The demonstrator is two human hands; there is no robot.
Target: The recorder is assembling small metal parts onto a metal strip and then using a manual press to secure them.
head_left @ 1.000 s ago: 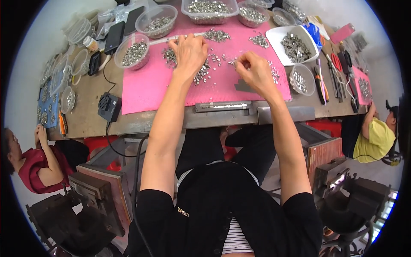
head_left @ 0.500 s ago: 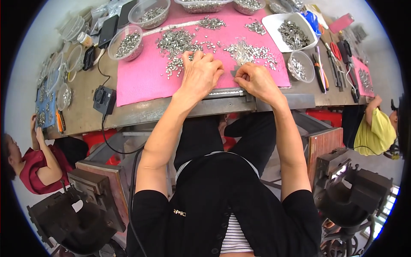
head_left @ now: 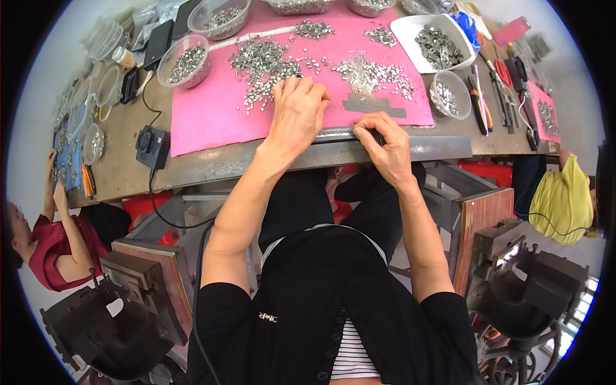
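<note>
My left hand is bent over the near edge of a pile of small silvery metal pieces, its fingers curled and closed; whatever is between them is hidden. My right hand is closed at the table's front edge, thumb and forefinger together beside something dark I cannot make out. Between the hands runs a narrow metal rail with a row of shiny bits along it. Just beyond my right hand, flat grey strips lie on the pink mat, below a second heap of thin silvery pieces.
Clear round tubs of metal parts stand at the left and right of the mat. A white tray holds more. Pliers lie at the right, a black adapter with a cord at the left. Co-workers sit at both sides.
My right hand has moved down from the grey strips to the table's front edge, uncovering them. My left hand has stayed nearly in place over the pile.
</note>
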